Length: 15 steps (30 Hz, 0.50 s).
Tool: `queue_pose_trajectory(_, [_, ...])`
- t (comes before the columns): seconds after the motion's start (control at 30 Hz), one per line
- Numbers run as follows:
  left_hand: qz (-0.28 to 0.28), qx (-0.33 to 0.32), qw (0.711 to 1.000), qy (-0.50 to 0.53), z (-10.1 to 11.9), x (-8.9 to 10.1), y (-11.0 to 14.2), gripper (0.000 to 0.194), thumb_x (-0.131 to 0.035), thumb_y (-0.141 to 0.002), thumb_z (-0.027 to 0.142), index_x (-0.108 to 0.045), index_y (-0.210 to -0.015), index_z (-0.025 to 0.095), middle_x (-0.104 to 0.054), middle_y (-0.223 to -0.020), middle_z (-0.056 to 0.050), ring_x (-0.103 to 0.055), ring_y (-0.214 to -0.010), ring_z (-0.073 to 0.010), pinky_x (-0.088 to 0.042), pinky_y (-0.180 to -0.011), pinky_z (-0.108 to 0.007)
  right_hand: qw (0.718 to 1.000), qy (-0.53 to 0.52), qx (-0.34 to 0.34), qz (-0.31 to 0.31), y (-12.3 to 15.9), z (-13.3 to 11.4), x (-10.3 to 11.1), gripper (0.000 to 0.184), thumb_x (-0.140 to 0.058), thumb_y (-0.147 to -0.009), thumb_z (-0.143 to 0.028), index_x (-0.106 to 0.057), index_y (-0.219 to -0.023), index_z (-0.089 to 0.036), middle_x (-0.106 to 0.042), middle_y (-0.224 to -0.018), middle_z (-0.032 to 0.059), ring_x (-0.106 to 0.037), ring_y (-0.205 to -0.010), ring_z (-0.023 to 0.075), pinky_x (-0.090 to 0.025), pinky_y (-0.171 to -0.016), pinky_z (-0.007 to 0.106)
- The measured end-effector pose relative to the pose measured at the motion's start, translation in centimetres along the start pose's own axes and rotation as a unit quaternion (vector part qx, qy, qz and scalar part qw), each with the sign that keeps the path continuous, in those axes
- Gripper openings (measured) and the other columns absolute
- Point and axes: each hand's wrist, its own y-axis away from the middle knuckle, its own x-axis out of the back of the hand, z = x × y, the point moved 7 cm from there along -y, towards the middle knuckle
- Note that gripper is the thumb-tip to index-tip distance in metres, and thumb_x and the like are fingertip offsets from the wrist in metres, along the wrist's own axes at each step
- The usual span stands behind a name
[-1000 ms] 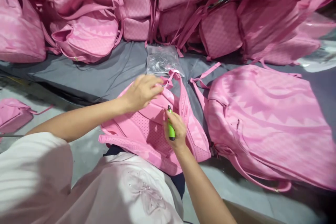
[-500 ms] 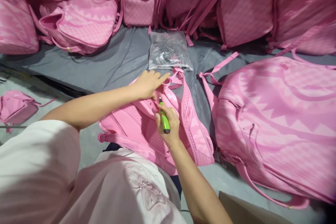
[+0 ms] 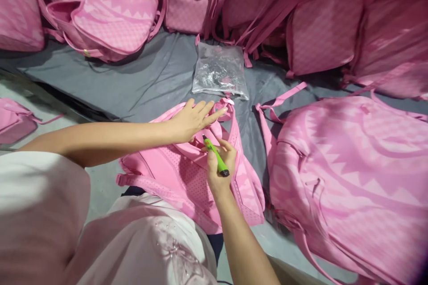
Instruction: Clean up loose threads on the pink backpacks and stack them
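A pink backpack (image 3: 187, 173) lies in front of my body, its dotted back panel and shoulder straps facing up. My left hand (image 3: 193, 122) rests palm down on its upper part, with the fingers stretched out and spread. Just below it, my right hand (image 3: 223, 162) grips a green marker (image 3: 216, 155) with black ends. The marker slants, its narrow dark tip pointing up and left toward the fabric beside my left hand. Whether that tip touches the bag, I cannot tell. Folded fabric under my left palm is hidden.
A clear plastic bag (image 3: 220, 71) with dark contents lies beyond the backpack on the grey cloth (image 3: 143, 75). A large pink backpack (image 3: 351, 178) stands close on the right. Several more pink bags (image 3: 110, 18) line the back, and a small one (image 3: 15, 120) is at far left.
My right hand has shifted slightly right and down, and the marker now slants more. My left hand's fingers are spread wider over the backpack. The whole view has shifted a little.
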Motion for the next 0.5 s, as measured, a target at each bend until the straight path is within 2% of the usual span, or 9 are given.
queue_pose_trajectory(0.1, [0.011,-0.001,1.0,0.003,0.1,0.5,0.1,0.099,-0.061,-0.088,0.034,0.005,-0.161,0.017,-0.026,-0.162,-0.02,-0.04,-0.134,-0.0346,-0.034,-0.106,-0.047,0.998,0.032,-0.033,-0.036,-0.5,-0.1,0.7,0.028,-0.063,-0.092,-0.034,-0.062,-0.117,-0.024,-0.072,-0.107,0.0076,-0.071,-0.096,0.0221,-0.056,-0.088,0.04])
queue_pose_trajectory(0.23, [0.012,0.0,1.0,0.008,0.1,0.8,-0.1,0.093,-0.058,-0.089,0.027,-0.001,-0.161,0.016,-0.031,-0.159,-0.018,-0.042,-0.131,-0.0331,-0.034,-0.104,-0.046,0.981,0.068,-0.071,-0.169,-2.2,-1.1,1.2,0.031,-0.069,-0.088,-0.037,-0.071,-0.116,-0.024,-0.073,-0.117,0.0084,-0.068,-0.109,0.0255,-0.052,-0.1,0.044])
queue_pose_trajectory(0.37, [0.007,0.015,1.0,0.009,0.0,0.5,-0.7,0.091,-0.059,-0.089,0.027,-0.004,-0.161,0.017,-0.035,-0.157,-0.017,-0.045,-0.126,-0.0317,-0.035,-0.102,-0.044,0.956,0.085,-0.128,-0.251,-4.1,-1.4,0.5,0.029,-0.066,-0.087,-0.038,-0.075,-0.111,-0.022,-0.075,-0.113,0.0074,-0.07,-0.105,0.0256,-0.054,-0.096,0.041])
queue_pose_trajectory(0.5, [-0.001,0.028,1.0,0.011,-0.1,0.1,-1.3,0.091,-0.059,-0.088,0.023,-0.005,-0.161,0.018,-0.038,-0.154,-0.015,-0.048,-0.12,-0.0296,-0.038,-0.098,-0.042,0.926,0.256,-0.047,-0.274,-4.8,-2.9,-0.5,0.023,-0.06,-0.087,-0.025,-0.077,-0.102,-0.022,-0.077,-0.1,0.0061,-0.072,-0.091,0.0252,-0.054,-0.084,0.038])
